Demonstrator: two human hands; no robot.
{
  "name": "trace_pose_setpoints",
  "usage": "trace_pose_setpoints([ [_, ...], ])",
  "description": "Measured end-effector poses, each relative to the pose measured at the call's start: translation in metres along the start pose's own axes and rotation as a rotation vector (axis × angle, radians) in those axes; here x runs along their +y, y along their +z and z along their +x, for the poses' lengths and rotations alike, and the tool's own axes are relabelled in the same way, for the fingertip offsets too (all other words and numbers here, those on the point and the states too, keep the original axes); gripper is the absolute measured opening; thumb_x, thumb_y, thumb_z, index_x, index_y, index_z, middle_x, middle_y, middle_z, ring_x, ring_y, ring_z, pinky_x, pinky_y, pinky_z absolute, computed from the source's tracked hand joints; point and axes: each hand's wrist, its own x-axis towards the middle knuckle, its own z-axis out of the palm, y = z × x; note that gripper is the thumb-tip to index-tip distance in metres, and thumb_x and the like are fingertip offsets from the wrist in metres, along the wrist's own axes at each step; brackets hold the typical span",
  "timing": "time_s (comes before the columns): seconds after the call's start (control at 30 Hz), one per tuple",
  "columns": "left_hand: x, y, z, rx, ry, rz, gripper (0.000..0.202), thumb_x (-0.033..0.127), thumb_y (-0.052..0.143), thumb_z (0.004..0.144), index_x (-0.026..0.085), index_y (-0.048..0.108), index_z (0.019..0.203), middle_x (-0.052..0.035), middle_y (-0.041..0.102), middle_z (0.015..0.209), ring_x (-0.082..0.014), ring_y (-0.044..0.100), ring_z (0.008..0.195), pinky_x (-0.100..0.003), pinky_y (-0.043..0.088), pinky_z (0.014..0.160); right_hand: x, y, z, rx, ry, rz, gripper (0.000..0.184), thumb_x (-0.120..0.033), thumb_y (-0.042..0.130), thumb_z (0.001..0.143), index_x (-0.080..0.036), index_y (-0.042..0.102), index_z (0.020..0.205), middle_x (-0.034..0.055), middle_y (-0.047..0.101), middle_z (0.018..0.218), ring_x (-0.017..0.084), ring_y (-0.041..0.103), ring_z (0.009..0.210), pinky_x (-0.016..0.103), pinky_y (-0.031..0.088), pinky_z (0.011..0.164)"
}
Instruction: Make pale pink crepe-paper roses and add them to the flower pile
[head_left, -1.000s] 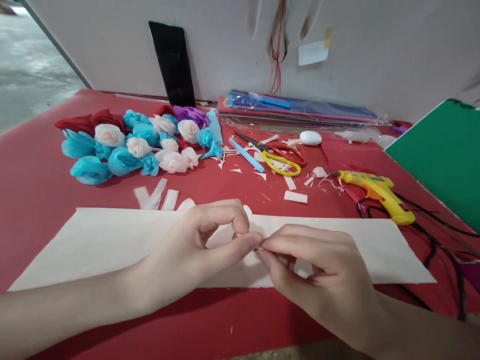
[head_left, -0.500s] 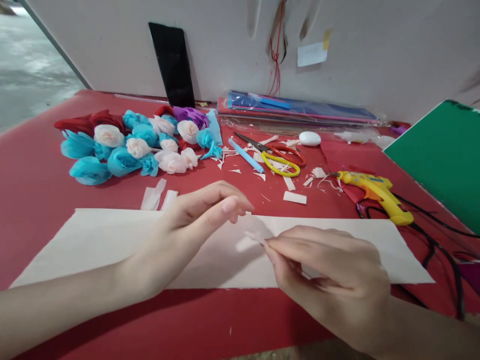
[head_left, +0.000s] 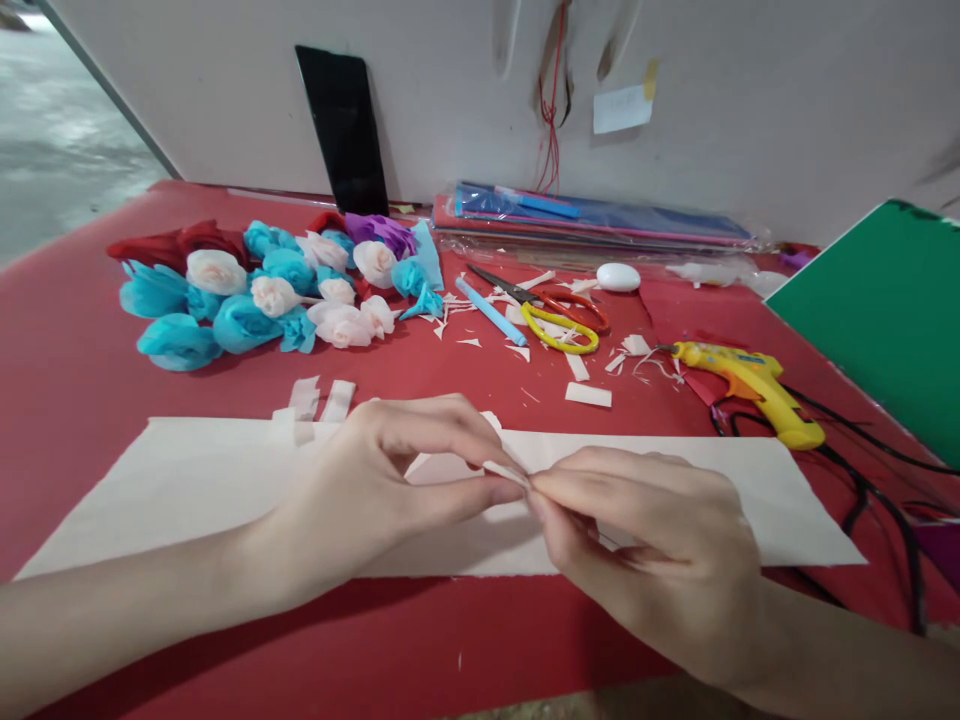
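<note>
Above a long cream crepe paper sheet point(head_left: 180, 490), my two hands meet fingertip to fingertip. A small, narrow pale paper strip point(head_left: 504, 472) shows between the thumb and fingers of my left hand point(head_left: 360, 490), which are closed in a pinch on it. My right hand point(head_left: 660, 530) pinches the strip's near right end between thumb and forefinger. The curled lower fingers of that hand hide part of what is in it. A few short cream paper pieces point(head_left: 339, 400) lie behind my left hand, at the sheet's back edge.
Blue, pink and red paper flowers point(head_left: 244, 322) lie at the back left. Scissors point(head_left: 559, 315), a blue pen point(head_left: 491, 310) and paper scraps point(head_left: 589, 395) lie mid-table. A yellow glue gun point(head_left: 750, 385) with a black cord is at right. A black phone point(head_left: 341, 130) leans on the wall.
My left hand has come down and right, from open fingers to a pinch on the strip. My right hand has kept its hold. The paper pieces behind my left hand look shifted.
</note>
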Motion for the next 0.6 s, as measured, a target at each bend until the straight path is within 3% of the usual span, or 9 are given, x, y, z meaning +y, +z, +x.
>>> trace_pose_setpoints([
  [0.17, -0.001, 0.0, 0.001, -0.013, 0.019, -0.062, 0.024, 0.006, 0.072, 0.075, 0.029, 0.079, 0.077, 0.0062, 0.074, 0.072, -0.0076, 0.065, 0.068, -0.014, 0.052, 0.068, -0.002, -0.002, 0.005, -0.063, 0.105, 0.12, 0.023, -0.011, 0.056, 0.083, -0.016, 0.064, 0.063, -0.001, 0.055, 0.057, 0.007, 0.045, 0.05, 0.02, 0.038, 0.048],
  [0.33, -0.001, -0.001, 0.001, -0.019, 0.011, -0.091, 0.024, 0.006, 0.071, 0.077, 0.029, 0.078, 0.077, 0.0066, 0.073, 0.073, -0.0069, 0.064, 0.069, -0.012, 0.051, 0.066, -0.005, -0.004, 0.011, -0.121, 0.286, 0.361, 0.027, -0.01, 0.056, 0.081, -0.013, 0.063, 0.056, -0.0015, 0.053, 0.049, 0.007, 0.047, 0.046, 0.02, 0.035, 0.043],
  [0.47, -0.001, -0.002, 0.001, -0.01, -0.002, -0.112, 0.023, 0.006, 0.07, 0.076, 0.027, 0.077, 0.073, 0.0062, 0.071, 0.071, -0.0069, 0.064, 0.067, -0.012, 0.051, 0.064, -0.005, -0.003, 0.015, -0.171, 0.466, 0.571, 0.019, -0.014, 0.057, 0.081, -0.012, 0.066, 0.064, -0.0025, 0.053, 0.052, 0.006, 0.045, 0.042, 0.019, 0.035, 0.04],
  [0.6, 0.0, -0.002, 0.002, -0.002, -0.003, -0.129, 0.022, 0.006, 0.071, 0.075, 0.027, 0.078, 0.073, 0.0054, 0.071, 0.07, -0.0077, 0.064, 0.067, -0.013, 0.052, 0.065, -0.004, 0.001, 0.016, -0.2, 0.514, 0.747, 0.009, -0.013, 0.059, 0.079, -0.012, 0.066, 0.073, -0.0015, 0.055, 0.061, 0.005, 0.047, 0.044, 0.016, 0.037, 0.041],
])
